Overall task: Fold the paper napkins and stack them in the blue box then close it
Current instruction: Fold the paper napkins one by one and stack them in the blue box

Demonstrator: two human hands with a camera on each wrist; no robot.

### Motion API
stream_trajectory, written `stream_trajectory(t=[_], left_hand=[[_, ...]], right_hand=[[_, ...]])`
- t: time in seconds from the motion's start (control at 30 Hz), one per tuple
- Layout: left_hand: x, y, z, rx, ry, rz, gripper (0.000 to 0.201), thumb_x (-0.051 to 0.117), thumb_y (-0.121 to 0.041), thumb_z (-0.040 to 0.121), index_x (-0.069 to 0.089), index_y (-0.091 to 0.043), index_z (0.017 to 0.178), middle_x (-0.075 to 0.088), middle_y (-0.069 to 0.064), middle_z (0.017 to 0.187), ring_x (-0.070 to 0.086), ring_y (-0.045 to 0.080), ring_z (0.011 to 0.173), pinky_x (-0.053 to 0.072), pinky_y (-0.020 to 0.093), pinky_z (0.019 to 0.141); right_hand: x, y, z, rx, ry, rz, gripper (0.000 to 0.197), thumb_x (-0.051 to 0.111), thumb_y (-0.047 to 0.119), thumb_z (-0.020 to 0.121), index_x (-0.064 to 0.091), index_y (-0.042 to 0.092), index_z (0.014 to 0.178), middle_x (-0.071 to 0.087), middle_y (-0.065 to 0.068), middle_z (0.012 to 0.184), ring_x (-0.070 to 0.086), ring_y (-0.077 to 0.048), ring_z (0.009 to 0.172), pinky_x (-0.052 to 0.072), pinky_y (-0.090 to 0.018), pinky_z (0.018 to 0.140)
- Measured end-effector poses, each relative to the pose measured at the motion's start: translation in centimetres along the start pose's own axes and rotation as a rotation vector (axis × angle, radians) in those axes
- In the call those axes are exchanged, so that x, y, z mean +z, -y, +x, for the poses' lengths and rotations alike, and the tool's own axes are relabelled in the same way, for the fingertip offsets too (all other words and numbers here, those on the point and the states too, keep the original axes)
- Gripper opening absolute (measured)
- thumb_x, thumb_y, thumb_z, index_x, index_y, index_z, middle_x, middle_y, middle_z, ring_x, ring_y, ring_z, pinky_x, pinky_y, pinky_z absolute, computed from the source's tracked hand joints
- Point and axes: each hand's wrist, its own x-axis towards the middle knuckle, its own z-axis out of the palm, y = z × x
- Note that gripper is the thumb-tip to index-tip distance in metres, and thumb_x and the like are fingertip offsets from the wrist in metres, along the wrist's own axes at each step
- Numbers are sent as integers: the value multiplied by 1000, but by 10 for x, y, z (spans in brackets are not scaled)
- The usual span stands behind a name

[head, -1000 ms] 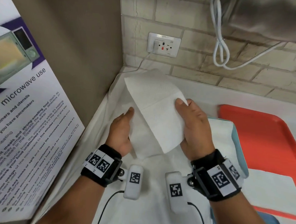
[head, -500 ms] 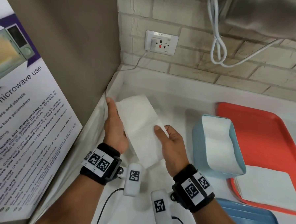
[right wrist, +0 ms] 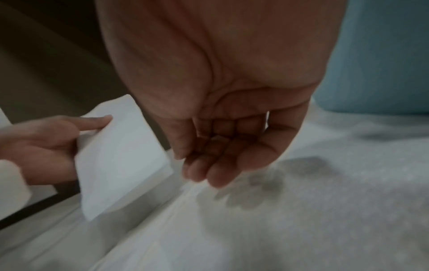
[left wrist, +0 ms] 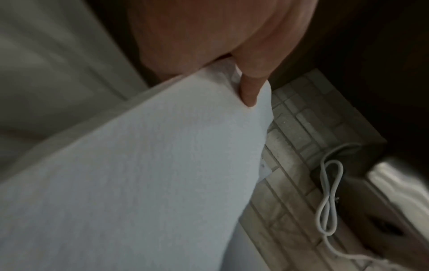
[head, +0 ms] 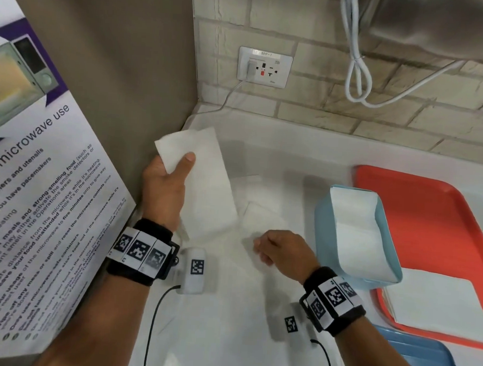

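My left hand point(head: 177, 164) pinches the upper corner of a folded white napkin point(head: 206, 189) near the left wall, thumb on top; the napkin hangs down toward the white cloth. In the left wrist view a fingertip point(left wrist: 249, 91) presses into the napkin point(left wrist: 139, 183). My right hand point(head: 262, 248) hovers low over the cloth with loosely curled fingers and holds nothing; in the right wrist view its fingers point(right wrist: 204, 165) are empty. The light blue box point(head: 322, 237) stands open to the right of that hand, with white napkins inside.
An orange tray point(head: 429, 209) lies right of the box and carries a stack of flat napkins point(head: 438, 305). A blue lid or tray point(head: 421, 360) sits at the bottom right. A microwave poster point(head: 38, 200) leans on the left. A socket point(head: 264, 68) and white cable point(head: 358, 74) hang on the brick wall.
My right hand has let go of the napkin and dropped back toward me and to the right. My left hand now holds the napkin alone, up by the left wall.
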Motion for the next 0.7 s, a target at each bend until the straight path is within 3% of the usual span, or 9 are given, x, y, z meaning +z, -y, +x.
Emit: stream_trajectory(t=[0.03, 0.1, 0.17, 0.23, 0.37, 0.47, 0.6, 0.7], left_hand=[[-2, -1, 2, 33, 11, 40, 16, 69, -12, 99, 72, -20, 112, 78, 0, 112, 74, 15, 105, 58, 34, 94], [-4, -1, 2, 67, 41, 92, 14, 69, -14, 99, 71, -23, 110, 77, -2, 112, 73, 13, 106, 57, 34, 94], [-3, 1, 0, 69, 69, 101, 14, 67, -15, 100, 70, -25, 110, 77, -2, 115, 72, 14, 109, 57, 35, 95], [-1, 2, -3, 63, 87, 97, 14, 67, -16, 101, 70, -24, 112, 77, 0, 116, 72, 16, 111, 57, 36, 97], [-2, 2, -5, 28, 88, 72, 15, 67, -16, 100, 70, -22, 114, 77, 0, 115, 73, 17, 110, 57, 38, 97], [-4, 3, -4, 9, 79, 64, 16, 66, -16, 101, 70, -20, 116, 77, 0, 116, 72, 17, 111, 56, 38, 98], [-4, 8, -4, 2, 66, 85, 19, 67, -15, 100, 69, -17, 118, 77, 0, 117, 72, 16, 111, 56, 37, 100], [-4, 10, -3, 5, 67, 96, 21, 68, -15, 99, 68, -16, 120, 76, 1, 118, 72, 17, 111, 56, 38, 100]], right_hand=[[-5, -1, 3, 19, -61, -82, 27, 59, 37, 99, 68, 22, 79, 66, 10, 70, 61, -6, 66, 47, -23, 67], [-14, 1, 13, 61, -181, -160, 22, 63, 40, 96, 70, 20, 99, 69, 6, 95, 65, -14, 87, 49, -27, 77], [-17, 3, 25, 149, -197, -233, 43, 65, 44, 94, 60, 19, 129, 59, -2, 126, 62, -23, 109, 49, -32, 91], [-18, 3, 36, 279, -180, -326, 68, 65, 54, 90, 45, 16, 143, 45, -8, 141, 57, -30, 121, 50, -41, 98], [-18, -6, 47, 421, -179, -334, 85, 71, 63, 81, 42, 11, 142, 49, -11, 140, 55, -33, 124, 50, -42, 98], [-17, -12, 52, 457, -197, -281, 73, 75, 55, 83, 46, 13, 134, 61, -10, 129, 60, -31, 117, 52, -40, 96], [-17, -18, 56, 440, -248, -125, 50, 75, 41, 87, 52, 18, 125, 64, -8, 124, 62, -29, 111, 51, -38, 96], [-17, -19, 57, 435, -284, -172, 59, 74, 42, 88, 47, 16, 134, 58, -11, 131, 59, -32, 118, 49, -39, 99]])
